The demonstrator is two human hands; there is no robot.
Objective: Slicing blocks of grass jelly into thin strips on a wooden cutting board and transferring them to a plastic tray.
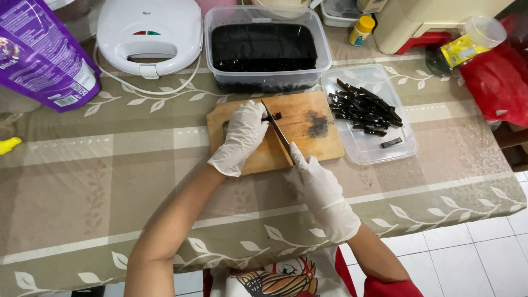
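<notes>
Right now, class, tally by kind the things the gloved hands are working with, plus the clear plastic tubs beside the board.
Gloved hands: 2, left hand, right hand
Knife: 1
Wooden cutting board: 1
Clear tubs: 2, deep tub, shallow tray
Total: 6
</notes>
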